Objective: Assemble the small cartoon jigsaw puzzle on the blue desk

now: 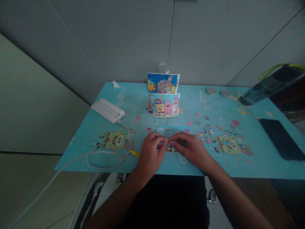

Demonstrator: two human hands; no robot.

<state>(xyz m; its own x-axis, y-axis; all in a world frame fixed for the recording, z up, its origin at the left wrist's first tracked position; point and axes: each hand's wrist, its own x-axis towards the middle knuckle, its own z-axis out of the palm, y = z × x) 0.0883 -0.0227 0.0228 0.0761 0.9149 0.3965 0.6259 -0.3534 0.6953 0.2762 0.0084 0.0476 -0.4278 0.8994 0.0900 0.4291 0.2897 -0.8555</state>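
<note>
Both hands meet over a partly assembled jigsaw puzzle (172, 128) near the front of the table. My left hand (152, 152) is closed, its thumb and index finger pinched at the puzzle's middle. Touching those fingertips, my right hand (188, 148) is pinched too. Whatever is between the fingertips is too small to make out. Behind the puzzle stands a picture card (164, 105) with cartoon figures, and a second blue card (152, 83) is behind it. Several loose puzzle pieces (208, 129) lie to the right of my right hand.
A white power bank (108, 110) with a looping cable (95, 152) lies on the left of the blue table (143, 168). On the right are a dark phone (282, 140), a bottle (259, 90) and two round lids (211, 91). A clear jar (164, 68) stands near the wall.
</note>
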